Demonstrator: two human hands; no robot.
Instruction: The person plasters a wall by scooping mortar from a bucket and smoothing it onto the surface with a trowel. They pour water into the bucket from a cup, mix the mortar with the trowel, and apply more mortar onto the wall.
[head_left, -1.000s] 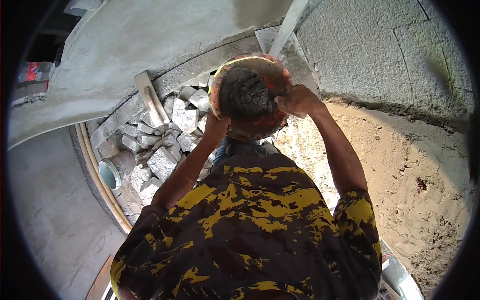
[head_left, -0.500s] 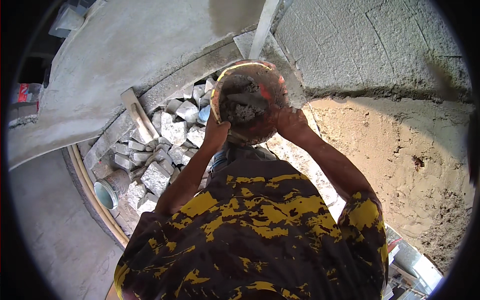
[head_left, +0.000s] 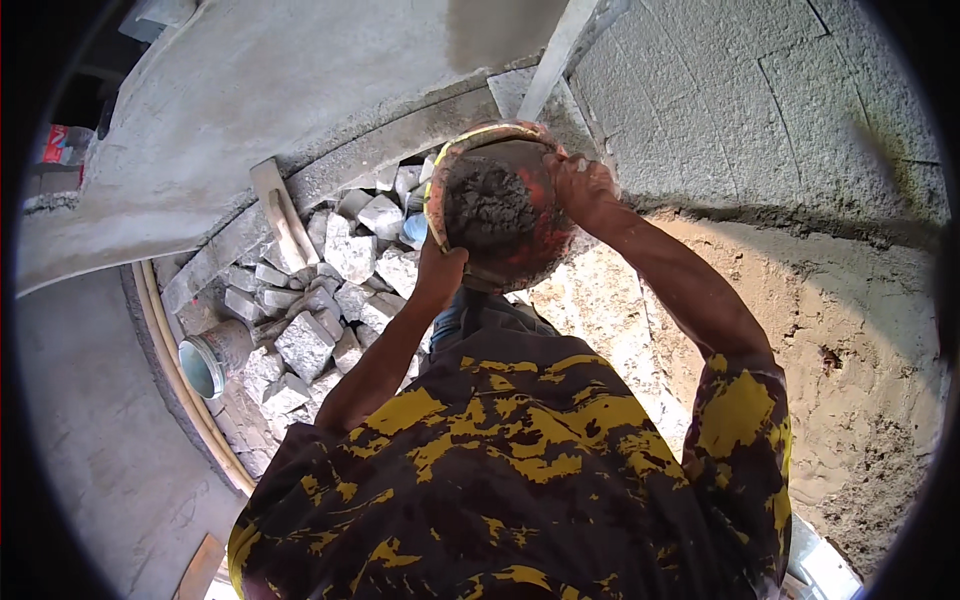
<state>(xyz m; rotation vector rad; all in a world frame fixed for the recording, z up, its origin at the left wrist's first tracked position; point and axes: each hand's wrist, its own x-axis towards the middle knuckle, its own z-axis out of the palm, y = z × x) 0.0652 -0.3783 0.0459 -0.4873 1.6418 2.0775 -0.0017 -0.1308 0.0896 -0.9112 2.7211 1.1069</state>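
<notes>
In front of me a round, mortar-crusted bucket (head_left: 533,262) is tipped so that its mouth faces up toward me. Its wall is reddish, and pale yellow shows along the rim. A lump of wet grey mortar (head_left: 489,201) lies inside, against the left part. My left hand (head_left: 441,272) is closed on the lower left rim, thumb on the edge. At the upper right, my right hand (head_left: 586,190) grips the bucket's side; part of its fingers is hidden.
Broken stone blocks (head_left: 305,346) fill the ground left of the bucket. Among them lie a tipped pail (head_left: 203,366) and a wooden float (head_left: 282,218). A curved concrete wall (head_left: 330,90) rises beyond; a rough grey wall (head_left: 720,120) and sandy surface (head_left: 760,300) are at right.
My right hand has moved up along the bucket's side. The bucket has turned slightly, and the mortar inside now shows as one rounder lump. My left hand stays at the lower left rim.
</notes>
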